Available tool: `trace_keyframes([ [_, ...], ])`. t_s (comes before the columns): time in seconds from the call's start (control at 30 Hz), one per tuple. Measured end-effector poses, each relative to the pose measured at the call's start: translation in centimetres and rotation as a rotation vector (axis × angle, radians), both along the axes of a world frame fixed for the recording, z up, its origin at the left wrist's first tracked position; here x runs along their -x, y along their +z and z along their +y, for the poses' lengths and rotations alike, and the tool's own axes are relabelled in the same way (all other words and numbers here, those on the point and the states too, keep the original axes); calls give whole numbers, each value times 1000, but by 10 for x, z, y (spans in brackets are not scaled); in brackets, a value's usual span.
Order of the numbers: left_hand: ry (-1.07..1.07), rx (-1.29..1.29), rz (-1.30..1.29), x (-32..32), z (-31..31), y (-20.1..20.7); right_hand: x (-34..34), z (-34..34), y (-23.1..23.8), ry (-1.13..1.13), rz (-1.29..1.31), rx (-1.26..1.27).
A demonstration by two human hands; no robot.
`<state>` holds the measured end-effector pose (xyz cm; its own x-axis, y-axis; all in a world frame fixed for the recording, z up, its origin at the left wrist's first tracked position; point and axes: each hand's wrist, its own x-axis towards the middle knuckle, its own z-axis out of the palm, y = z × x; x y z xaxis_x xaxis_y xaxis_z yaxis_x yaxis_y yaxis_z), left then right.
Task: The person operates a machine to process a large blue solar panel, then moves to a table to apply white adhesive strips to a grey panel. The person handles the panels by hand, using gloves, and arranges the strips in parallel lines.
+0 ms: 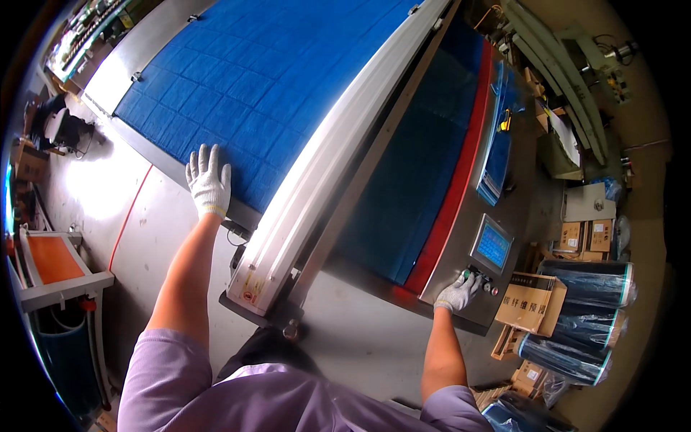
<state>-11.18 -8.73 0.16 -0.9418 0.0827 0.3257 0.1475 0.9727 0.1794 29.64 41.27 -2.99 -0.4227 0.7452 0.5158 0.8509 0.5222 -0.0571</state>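
My left hand (207,181), in a white knit glove, lies at the near edge of a large blue quilted sheet (237,93) on a machine bed. Its fingers are stretched out and hold nothing. My right hand (456,294), gloved the same way, is at the button row (480,281) on the machine's grey control panel (471,314). Its fingers reach out over a green-marked button; whether they touch it is hard to tell. Just above that hand sits a lit blue touchscreen (493,243). A long white beam (327,151) crosses the machine between my hands.
Right of the beam is a dark blue surface with a red strip (455,180) along it. Blue sheets (497,155) lie on the panel top. Cardboard boxes (529,306) and film-wrapped dark rolls (586,283) stand at right. At left is a frame with an orange panel (57,258).
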Motion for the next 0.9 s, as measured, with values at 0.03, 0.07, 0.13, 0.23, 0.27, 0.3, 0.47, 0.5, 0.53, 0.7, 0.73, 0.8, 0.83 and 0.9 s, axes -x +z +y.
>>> trace_keyframes([
  [0.03, 0, 1, 0, 0, 0, 0, 1, -1, 1, -7, -17, -1],
  [0.07, -1, 1, 1, -1, 0, 0, 2, -2, 3, -14, -33, -3],
  [0.13, -3, 0, -1, -2, 1, 3, 3, -4, 4, -21, -52, -9],
  [0.23, -8, -1, 2, -1, 2, 3, 3, -4, 5, -25, -62, -24],
  [0.27, -8, 0, 4, -1, 1, 3, 3, -4, 6, -26, -67, -30],
  [0.3, -7, 1, 2, -1, 1, 3, 4, -5, 7, -27, -71, -37],
  [0.47, 8, 24, -11, -1, -1, 2, 11, -13, 17, -69, -14, 165],
  [0.5, 4, 15, -11, -2, -1, 2, 10, -14, 17, -72, -14, 162],
  [0.53, -1, 7, -9, -2, -1, 3, 10, -14, 16, -70, -12, 159],
  [0.7, -22, -1, 1, -1, 0, 1, -1, -5, 2, -27, 39, 30],
  [0.73, -20, 2, 7, 0, 0, -3, -2, -6, 1, -30, 48, 42],
  [0.8, -30, 3, -2, 1, 1, -5, 1, -5, 4, -41, 65, 67],
  [0.83, -52, 32, -28, 3, 0, -8, 0, -6, 3, -66, 80, 92],
  [0.9, -34, -8, -126, 12, -17, -17, 11, -12, 13, -98, 122, 130],
])
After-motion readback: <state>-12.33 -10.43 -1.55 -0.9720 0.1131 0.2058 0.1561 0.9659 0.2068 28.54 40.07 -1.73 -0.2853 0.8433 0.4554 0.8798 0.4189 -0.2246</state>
